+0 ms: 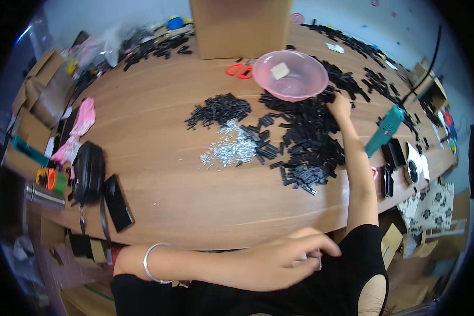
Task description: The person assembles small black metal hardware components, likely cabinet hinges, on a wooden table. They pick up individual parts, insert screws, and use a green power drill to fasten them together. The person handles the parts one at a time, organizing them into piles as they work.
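Note:
My right hand (340,107) reaches far across the table to the black plastic pieces by the right side of a pink translucent bowl (310,90). Its fingers are bent in among dark pieces, and what they pinch is hidden. Close to my body, my left hand (297,258) hangs before the table's near edge, slightly blurred. Its forefinger is stretched and the others loosely bent, with nothing visible in them. Between the arms and the bowl spreads a large heap of black rectangular pieces (313,134). Left of it lie small silvery metal pins (234,147) and a pile of thin black pieces (221,109).
A cardboard box (241,29) stands at the back, with red-handled scissors (239,70) before it. A teal handheld tool (387,129) with a cord is right of my forearm. At left lie a black bag (88,174) and a phone (118,204).

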A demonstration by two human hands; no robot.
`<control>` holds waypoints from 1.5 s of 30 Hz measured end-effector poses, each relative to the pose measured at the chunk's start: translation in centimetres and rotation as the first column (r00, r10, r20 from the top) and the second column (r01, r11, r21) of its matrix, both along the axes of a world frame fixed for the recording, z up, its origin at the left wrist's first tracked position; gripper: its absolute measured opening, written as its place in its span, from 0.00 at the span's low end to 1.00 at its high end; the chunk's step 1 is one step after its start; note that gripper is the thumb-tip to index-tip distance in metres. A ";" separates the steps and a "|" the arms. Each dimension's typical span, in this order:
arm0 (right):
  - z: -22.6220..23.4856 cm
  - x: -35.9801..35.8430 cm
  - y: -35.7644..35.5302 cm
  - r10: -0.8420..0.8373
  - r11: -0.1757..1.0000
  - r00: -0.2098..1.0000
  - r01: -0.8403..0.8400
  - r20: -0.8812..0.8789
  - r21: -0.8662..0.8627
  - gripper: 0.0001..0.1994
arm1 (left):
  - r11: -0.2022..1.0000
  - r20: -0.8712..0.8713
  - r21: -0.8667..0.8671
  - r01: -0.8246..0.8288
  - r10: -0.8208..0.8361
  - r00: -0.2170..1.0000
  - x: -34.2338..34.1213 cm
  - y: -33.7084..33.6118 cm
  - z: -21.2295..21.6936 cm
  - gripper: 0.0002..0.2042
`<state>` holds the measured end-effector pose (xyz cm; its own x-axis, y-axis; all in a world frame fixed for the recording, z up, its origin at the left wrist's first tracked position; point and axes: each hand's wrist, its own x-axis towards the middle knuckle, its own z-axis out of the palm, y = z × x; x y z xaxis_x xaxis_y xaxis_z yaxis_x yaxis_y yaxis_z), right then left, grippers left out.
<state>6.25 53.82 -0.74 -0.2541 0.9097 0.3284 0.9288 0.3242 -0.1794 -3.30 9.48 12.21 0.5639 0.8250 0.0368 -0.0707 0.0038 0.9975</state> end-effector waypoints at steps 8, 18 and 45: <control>4.8 4.3 -7.1 0.039 0.958 0.998 -0.024 -0.047 0.287 0.14 | 0.956 0.152 -0.293 0.025 0.020 0.988 -3.4 -0.3 -3.3 0.14; 5.6 2.1 -29.2 -0.056 0.092 0.436 -0.893 -0.898 -0.440 0.14 | 0.699 0.295 -0.167 -0.695 0.708 0.641 -2.5 3.2 -10.9 0.19; 6.3 -3.5 -26.6 0.083 0.487 0.255 -0.854 -0.963 -0.184 0.10 | 0.613 0.321 -0.472 -0.634 0.789 0.524 -9.4 3.4 -13.7 0.14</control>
